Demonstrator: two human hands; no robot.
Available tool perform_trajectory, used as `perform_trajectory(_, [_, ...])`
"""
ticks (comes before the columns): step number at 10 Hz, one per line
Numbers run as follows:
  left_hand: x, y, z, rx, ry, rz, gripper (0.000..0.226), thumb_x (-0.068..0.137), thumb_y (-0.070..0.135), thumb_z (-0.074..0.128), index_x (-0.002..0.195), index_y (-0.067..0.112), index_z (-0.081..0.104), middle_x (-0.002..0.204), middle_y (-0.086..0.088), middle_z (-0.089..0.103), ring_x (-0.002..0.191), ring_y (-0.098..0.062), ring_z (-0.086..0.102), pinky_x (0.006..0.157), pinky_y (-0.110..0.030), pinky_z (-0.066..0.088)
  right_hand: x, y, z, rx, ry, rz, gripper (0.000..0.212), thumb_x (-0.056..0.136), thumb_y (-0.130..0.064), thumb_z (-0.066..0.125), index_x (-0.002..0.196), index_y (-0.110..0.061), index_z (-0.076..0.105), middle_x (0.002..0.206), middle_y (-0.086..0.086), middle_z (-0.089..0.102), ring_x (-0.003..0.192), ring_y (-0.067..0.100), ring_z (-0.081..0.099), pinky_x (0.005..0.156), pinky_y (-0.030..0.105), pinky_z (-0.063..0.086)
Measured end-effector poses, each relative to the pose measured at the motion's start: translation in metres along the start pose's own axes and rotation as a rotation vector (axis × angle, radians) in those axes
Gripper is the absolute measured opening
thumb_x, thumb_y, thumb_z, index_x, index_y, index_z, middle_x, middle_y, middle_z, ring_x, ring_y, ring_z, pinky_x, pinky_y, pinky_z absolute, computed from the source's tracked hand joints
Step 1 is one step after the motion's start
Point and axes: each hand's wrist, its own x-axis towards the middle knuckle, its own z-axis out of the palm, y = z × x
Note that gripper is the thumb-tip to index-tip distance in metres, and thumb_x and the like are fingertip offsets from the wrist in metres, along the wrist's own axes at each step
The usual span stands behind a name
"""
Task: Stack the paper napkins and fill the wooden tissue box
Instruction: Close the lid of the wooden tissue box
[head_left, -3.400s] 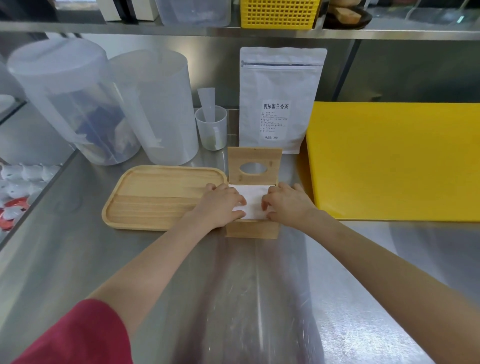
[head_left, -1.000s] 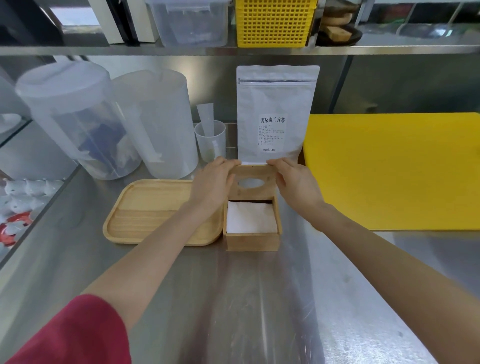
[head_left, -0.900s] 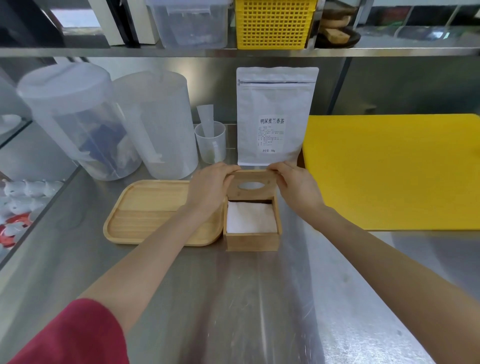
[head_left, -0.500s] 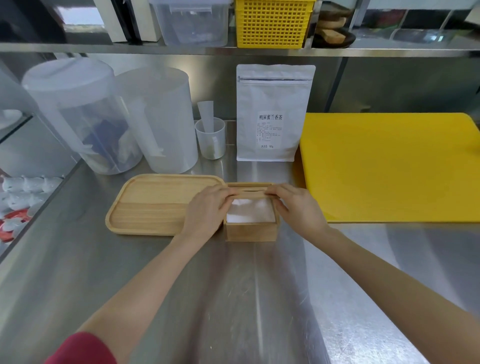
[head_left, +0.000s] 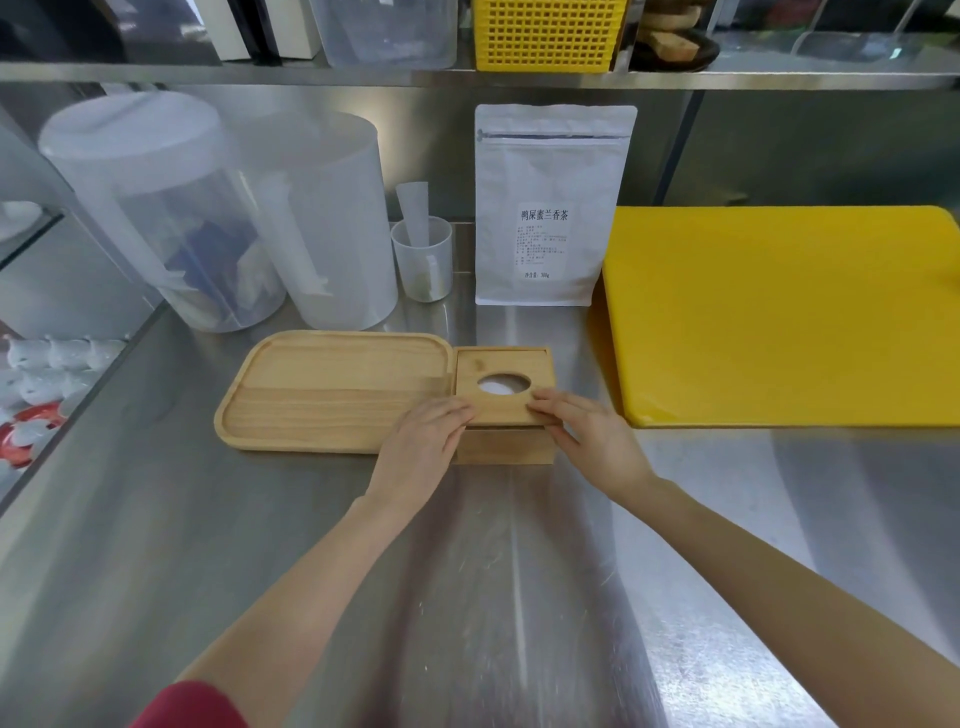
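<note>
— What takes up the most room?
— The steel counter (head_left: 493, 597), then the yellow cutting board (head_left: 779, 317) at the right and the wooden tray (head_left: 332, 389) at the left.
— Where is the wooden tissue box (head_left: 504, 444)?
— Between them, touching the tray's right edge. Its lid (head_left: 501, 387) lies flat on top, and white paper napkins (head_left: 501, 385) show through the oval hole.
— And the hands?
— The left hand (head_left: 423, 447) lies at the lid's near-left corner, fingers together and flat. The right hand (head_left: 587, 434) presses the near-right corner, fingers slightly spread. Neither is pinching anything.
</note>
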Motion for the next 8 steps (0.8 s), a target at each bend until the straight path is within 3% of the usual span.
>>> perform_trajectory(3, [-0.001, -0.005, -0.002, 0.017, -0.085, 0.011, 0.035, 0.091, 0.01, 0.046, 0.121, 0.013, 0.063, 0.129, -0.003, 0.063, 0.123, -0.018, 0.056, 0.101, -0.043, 0.045, -0.004, 0.0, 0.007, 0.042, -0.019, 0.034, 0.035, 0.093, -0.012, 0.052, 0.126, -0.018, 0.059, 0.14, -0.003, 0.053, 0.129, 0.016, 0.05, 0.112, 0.028, 0.034])
perform_trajectory(5, [0.001, 0.007, -0.015, 0.047, -0.21, -0.052, 0.041, 0.096, 0.015, 0.041, 0.136, 0.02, 0.048, 0.147, 0.007, 0.044, 0.138, -0.01, 0.037, 0.112, -0.032, 0.032, -0.008, -0.006, 0.005, -0.011, -0.048, 0.033, 0.039, 0.093, -0.012, 0.052, 0.132, -0.017, 0.053, 0.145, -0.003, 0.047, 0.133, 0.015, 0.045, 0.113, 0.026, 0.031])
perform_trajectory(6, [0.006, 0.015, -0.025, 0.08, -0.351, -0.075, 0.047, 0.096, 0.022, 0.04, 0.142, 0.02, 0.038, 0.154, 0.007, 0.031, 0.142, -0.011, 0.028, 0.113, -0.03, 0.027, -0.006, -0.009, -0.002, -0.069, -0.134, 0.028, 0.044, 0.093, -0.017, 0.053, 0.137, -0.018, 0.046, 0.149, -0.004, 0.041, 0.137, 0.014, 0.04, 0.115, 0.027, 0.026])
perform_trajectory(7, [0.014, 0.028, -0.04, 0.128, -0.524, -0.087, 0.051, 0.096, 0.029, 0.039, 0.145, 0.016, 0.033, 0.157, 0.001, 0.025, 0.142, -0.018, 0.028, 0.113, -0.03, 0.025, -0.002, -0.022, -0.018, -0.27, -0.339, 0.051, 0.053, 0.095, -0.036, 0.045, 0.144, -0.023, 0.031, 0.157, -0.008, 0.025, 0.14, 0.013, 0.034, 0.119, 0.035, 0.013])
perform_trajectory(8, [0.026, 0.034, -0.049, 0.142, -0.59, -0.132, 0.052, 0.096, 0.033, 0.039, 0.143, 0.012, 0.036, 0.152, -0.007, 0.035, 0.136, -0.024, 0.037, 0.109, -0.033, 0.031, 0.007, -0.033, -0.03, -0.354, -0.434, 0.083, 0.056, 0.095, -0.045, 0.039, 0.146, -0.024, 0.027, 0.156, -0.005, 0.026, 0.138, 0.019, 0.037, 0.119, 0.042, 0.012])
